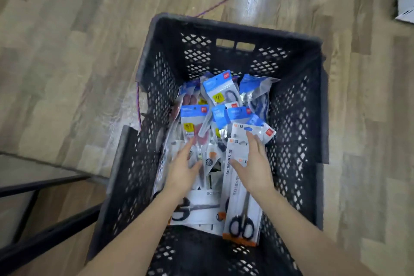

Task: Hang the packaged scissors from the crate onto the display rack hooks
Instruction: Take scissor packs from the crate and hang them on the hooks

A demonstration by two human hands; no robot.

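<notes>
Currently we reach both hands, left hand point(183, 169) and right hand point(254, 163), fingers seemingly spread flat, unpinching, onto white carded scissor packs point(235, 188) to select one inside the black perforated plastic crate point(298, 101).

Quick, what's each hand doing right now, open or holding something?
Left hand: open, fingers spread over the packs in the crate, gripping nothing.
Right hand: open, fingers straight, resting on a white scissors pack, not gripping it.

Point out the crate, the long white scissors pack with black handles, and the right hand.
crate point(235, 29): head view, far rim.
long white scissors pack point(243, 215): head view, lower half, above the black handles.
right hand point(254, 163): head view, back of the hand.
</notes>
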